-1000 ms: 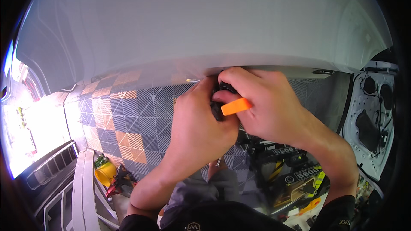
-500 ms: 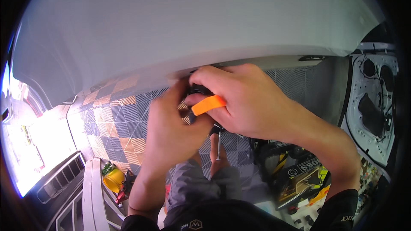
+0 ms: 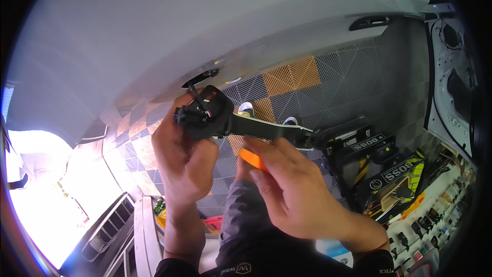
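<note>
My left hand (image 3: 184,159) is closed around a black plastic housing (image 3: 218,110) just below a pale grey car body panel (image 3: 205,15). A thin dark link or cable (image 3: 196,95) runs from the housing up to a black fitting (image 3: 201,78) in the panel. Between the thumb and fingers of my right hand (image 3: 297,190) is an orange flat pry tool (image 3: 252,159), its tip pointing up and left. The tool is apart from the housing. From beside the housing a long dark bar (image 3: 269,127) stretches right; whether they are joined I cannot tell.
Black equipment with yellow-green parts (image 3: 394,174) stands right. Beyond it is a bare-metal car door (image 3: 453,82). Small items lie on a white surface (image 3: 435,220) at lower right. A grey frame (image 3: 146,236) stands at lower left. Patterned tiles (image 3: 292,77) cover the floor.
My hands were close together under the panel edge. They have come apart: the right has moved down with the orange tool, the left has moved left with the black housing in sight.
</note>
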### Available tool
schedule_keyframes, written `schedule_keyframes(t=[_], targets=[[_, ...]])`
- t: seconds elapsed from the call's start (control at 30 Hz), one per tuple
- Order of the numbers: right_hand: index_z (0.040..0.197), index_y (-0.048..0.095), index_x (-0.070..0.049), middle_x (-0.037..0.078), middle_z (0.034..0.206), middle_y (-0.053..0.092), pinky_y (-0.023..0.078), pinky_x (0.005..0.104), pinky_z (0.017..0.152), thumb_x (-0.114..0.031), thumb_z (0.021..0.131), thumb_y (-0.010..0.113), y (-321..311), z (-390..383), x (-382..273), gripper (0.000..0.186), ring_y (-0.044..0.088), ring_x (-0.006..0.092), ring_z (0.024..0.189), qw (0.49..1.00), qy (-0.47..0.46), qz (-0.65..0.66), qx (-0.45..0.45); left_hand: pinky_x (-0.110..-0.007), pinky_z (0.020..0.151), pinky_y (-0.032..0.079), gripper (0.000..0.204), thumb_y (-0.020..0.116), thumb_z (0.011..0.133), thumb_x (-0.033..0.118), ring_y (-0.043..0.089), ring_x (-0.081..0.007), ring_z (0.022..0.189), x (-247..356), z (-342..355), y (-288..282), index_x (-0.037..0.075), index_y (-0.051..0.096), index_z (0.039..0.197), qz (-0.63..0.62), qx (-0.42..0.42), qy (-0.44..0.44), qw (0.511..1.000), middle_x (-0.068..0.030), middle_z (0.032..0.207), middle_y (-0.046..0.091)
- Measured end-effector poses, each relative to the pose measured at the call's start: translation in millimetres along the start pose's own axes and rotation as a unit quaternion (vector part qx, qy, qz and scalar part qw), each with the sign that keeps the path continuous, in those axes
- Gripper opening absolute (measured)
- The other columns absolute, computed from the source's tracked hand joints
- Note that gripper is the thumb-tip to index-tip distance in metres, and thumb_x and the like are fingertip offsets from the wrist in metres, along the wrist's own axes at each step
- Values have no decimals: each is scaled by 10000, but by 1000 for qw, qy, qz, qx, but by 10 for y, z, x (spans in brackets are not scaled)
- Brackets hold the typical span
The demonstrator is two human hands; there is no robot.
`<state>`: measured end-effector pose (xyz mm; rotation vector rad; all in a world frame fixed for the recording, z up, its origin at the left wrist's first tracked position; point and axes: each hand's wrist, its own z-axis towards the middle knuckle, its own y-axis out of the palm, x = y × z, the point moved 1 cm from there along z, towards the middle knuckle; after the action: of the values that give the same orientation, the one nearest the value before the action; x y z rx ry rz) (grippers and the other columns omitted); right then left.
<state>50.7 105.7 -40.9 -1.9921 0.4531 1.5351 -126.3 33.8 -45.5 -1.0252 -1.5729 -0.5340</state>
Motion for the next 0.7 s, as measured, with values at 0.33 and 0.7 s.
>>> schedule_keyframes(t=[0.33, 0.7], targets=[[1189, 615, 18, 27, 688, 610, 466, 352, 672, -121, 1013, 587, 236, -85, 25, 226, 592, 174, 566, 974, 99, 199, -38, -475, 977, 521, 589, 502, 850, 110, 679, -336, 1043, -266, -70, 21, -112, 482, 1395, -20, 15, 179, 983, -267, 1110, 670], [1225, 602, 6, 27, 649, 601, 417, 353, 790, -182, 1032, 579, 262, -150, -12, 271, 586, 149, 579, 993, 47, 106, -18, -379, 997, 509, 686, 391, 684, -17, 665, -288, 1105, -149, -51, 5, -110, 479, 1357, -4, -23, 168, 986, -261, 1144, 670]])
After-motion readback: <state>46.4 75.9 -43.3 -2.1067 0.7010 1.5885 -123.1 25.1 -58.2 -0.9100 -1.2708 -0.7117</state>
